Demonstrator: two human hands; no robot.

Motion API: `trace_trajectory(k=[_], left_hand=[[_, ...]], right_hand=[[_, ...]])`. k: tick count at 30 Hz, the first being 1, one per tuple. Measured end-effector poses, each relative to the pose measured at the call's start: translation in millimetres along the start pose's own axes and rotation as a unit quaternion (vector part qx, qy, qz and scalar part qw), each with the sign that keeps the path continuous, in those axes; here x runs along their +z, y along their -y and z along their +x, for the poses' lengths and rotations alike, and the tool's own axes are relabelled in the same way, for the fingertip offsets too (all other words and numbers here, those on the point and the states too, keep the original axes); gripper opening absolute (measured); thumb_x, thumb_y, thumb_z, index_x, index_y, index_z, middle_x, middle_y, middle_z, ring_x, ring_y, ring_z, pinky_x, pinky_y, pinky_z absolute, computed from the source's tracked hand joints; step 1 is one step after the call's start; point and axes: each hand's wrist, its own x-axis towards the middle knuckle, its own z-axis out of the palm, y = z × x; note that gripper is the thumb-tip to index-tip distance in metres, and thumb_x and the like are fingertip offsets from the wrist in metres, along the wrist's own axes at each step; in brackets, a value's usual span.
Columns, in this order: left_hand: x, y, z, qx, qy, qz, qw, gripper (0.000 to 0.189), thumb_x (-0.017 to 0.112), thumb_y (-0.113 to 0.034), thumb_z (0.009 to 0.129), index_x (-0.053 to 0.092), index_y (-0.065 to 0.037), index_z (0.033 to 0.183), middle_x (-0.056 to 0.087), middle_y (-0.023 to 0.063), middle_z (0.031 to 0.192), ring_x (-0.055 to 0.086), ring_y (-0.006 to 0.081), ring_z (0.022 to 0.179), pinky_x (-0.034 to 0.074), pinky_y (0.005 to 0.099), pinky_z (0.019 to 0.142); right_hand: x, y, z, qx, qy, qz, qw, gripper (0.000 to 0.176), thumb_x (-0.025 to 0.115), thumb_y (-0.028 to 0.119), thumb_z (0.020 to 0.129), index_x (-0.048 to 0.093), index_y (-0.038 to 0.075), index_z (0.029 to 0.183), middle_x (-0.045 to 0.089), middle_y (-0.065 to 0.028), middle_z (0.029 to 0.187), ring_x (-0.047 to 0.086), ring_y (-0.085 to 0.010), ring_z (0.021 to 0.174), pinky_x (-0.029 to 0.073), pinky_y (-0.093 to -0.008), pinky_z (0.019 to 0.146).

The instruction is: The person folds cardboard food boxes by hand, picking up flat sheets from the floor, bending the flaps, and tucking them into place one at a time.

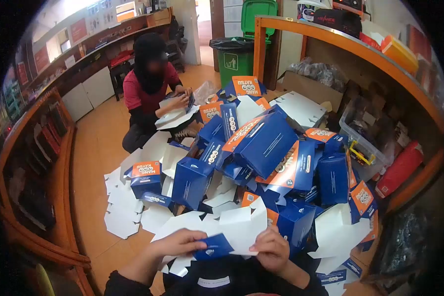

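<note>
Low in the view, both hands grip one partly folded cardboard box (236,225), white inside with a blue printed flap. My left hand (181,242) pinches the blue flap (214,246) between thumb and fingers. On the opposite side, my right hand (272,246) has its fingers curled over the white panel's lower right edge. Just beyond lies a heap of folded blue and orange boxes, among them a large blue box (269,143) on top and a smaller one (191,182) to its left. An opened white blank (338,237) rests right of my right hand.
Across the heap, another person (153,84) sits on the floor, holding cardboard. Flat white blanks (121,214) lie on the floor at left. A green bin (234,64) stands behind. On the right are an orange-edged table (340,42) and a clear plastic tub (365,143); shelving (66,207) borders the left.
</note>
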Motion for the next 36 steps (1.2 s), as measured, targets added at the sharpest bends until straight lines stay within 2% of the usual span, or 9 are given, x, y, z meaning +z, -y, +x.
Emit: trace_trajectory(k=[4, 8, 15, 19, 20, 23, 26, 33, 36], left_hand=[[0.0, -4.4, -7.1, 0.063, -0.136, -0.205, 0.967, 0.021, 0.052, -0.021, 0.089, 0.059, -0.002, 0.09, 0.055, -0.0018, 0.074, 0.048, 0.0045, 0.069, 0.039, 0.0197, 0.061], [4.9, -20.8, -17.0, 0.153, -0.079, -0.027, 0.985, 0.026, 0.051, -0.02, 0.09, 0.06, -0.001, 0.105, 0.064, 0.0057, 0.087, 0.056, 0.0101, 0.078, 0.044, 0.0247, 0.072], [20.4, -20.7, -13.1, 0.202, -0.13, -0.054, 0.969, 0.028, 0.046, -0.023, 0.091, 0.06, -0.003, 0.106, 0.065, 0.0114, 0.085, 0.06, 0.0141, 0.076, 0.045, 0.0277, 0.071], [16.6, -21.7, -16.1, 0.249, -0.047, 0.036, 0.967, 0.025, 0.044, -0.014, 0.089, 0.057, -0.003, 0.108, 0.063, 0.0102, 0.078, 0.06, 0.0149, 0.075, 0.045, 0.0274, 0.071], [13.7, -25.9, -19.9, 0.208, -0.031, 0.033, 0.977, 0.024, 0.043, -0.008, 0.086, 0.056, -0.001, 0.105, 0.063, 0.0092, 0.085, 0.059, 0.0144, 0.082, 0.044, 0.027, 0.074], [15.9, -25.2, -20.9, 0.301, -0.177, -0.204, 0.914, 0.022, 0.043, -0.009, 0.089, 0.051, -0.001, 0.108, 0.06, 0.0095, 0.1, 0.057, 0.0149, 0.091, 0.044, 0.0277, 0.079], [16.4, -50.9, -16.3, 0.465, -0.248, -0.412, 0.743, 0.03, 0.04, -0.009, 0.093, 0.033, -0.003, 0.121, 0.052, 0.011, 0.112, 0.053, 0.0168, 0.102, 0.042, 0.0307, 0.09], [47.1, -88.6, -1.9, 0.491, -0.214, -0.466, 0.704, 0.047, 0.044, 0.001, 0.089, 0.02, -0.009, 0.128, 0.045, 0.0108, 0.119, 0.048, 0.0164, 0.109, 0.038, 0.0315, 0.094], [68.3, -83.3, 10.6, 0.465, -0.218, -0.387, 0.766, 0.049, 0.048, -0.001, 0.087, 0.022, -0.009, 0.128, 0.048, 0.0115, 0.116, 0.052, 0.0195, 0.102, 0.043, 0.0332, 0.088]], right_hand=[[20.4, 27.0, 55.1, -0.027, 0.046, -0.022, 0.998, 0.024, 0.071, 0.01, 0.066, 0.064, 0.014, 0.088, 0.053, 0.0004, 0.072, 0.052, -0.0167, 0.067, 0.031, -0.0311, 0.067], [41.0, 57.0, 86.0, 0.008, 0.265, -0.101, 0.959, 0.023, 0.076, 0.019, 0.06, 0.066, 0.018, 0.081, 0.049, -0.0009, 0.07, 0.048, -0.0186, 0.069, 0.03, -0.0322, 0.07], [35.3, 63.2, 82.8, 0.025, 0.186, -0.241, 0.952, 0.019, 0.07, 0.024, 0.069, 0.065, 0.021, 0.088, 0.047, -0.0015, 0.081, 0.046, -0.0203, 0.074, 0.029, -0.0349, 0.066], [38.0, 72.5, 80.4, 0.079, 0.347, -0.133, 0.925, 0.04, 0.067, 0.026, 0.073, 0.055, 0.023, 0.111, 0.044, -0.0092, 0.104, 0.042, -0.0264, 0.094, 0.029, -0.0378, 0.077], [32.5, 78.2, 80.6, 0.1, 0.343, -0.124, 0.926, 0.051, 0.068, 0.032, 0.073, 0.047, 0.026, 0.12, 0.04, -0.0114, 0.116, 0.037, -0.0294, 0.104, 0.026, -0.0421, 0.088], [33.5, 76.2, 67.5, -0.038, 0.099, -0.151, 0.983, 0.056, 0.07, 0.04, 0.069, 0.049, 0.029, 0.12, 0.04, -0.0102, 0.12, 0.035, -0.0308, 0.11, 0.021, -0.0466, 0.095], [43.6, 72.0, 68.2, -0.111, 0.202, -0.185, 0.955, 0.049, 0.076, 0.04, 0.059, 0.062, 0.032, 0.105, 0.046, -0.0063, 0.118, 0.028, -0.034, 0.122, 0.021, -0.0487, 0.102], [45.6, 55.4, 57.6, -0.171, 0.06, -0.234, 0.955, 0.069, 0.08, 0.035, 0.059, 0.048, 0.019, 0.118, 0.042, -0.0109, 0.121, 0.039, -0.0446, 0.116, 0.035, -0.0547, 0.095], [40.8, 46.6, 45.7, -0.132, -0.077, -0.197, 0.968, 0.075, 0.056, 0.053, 0.077, 0.032, 0.011, 0.134, 0.031, -0.018, 0.13, 0.043, -0.0415, 0.113, 0.039, -0.0528, 0.092]])
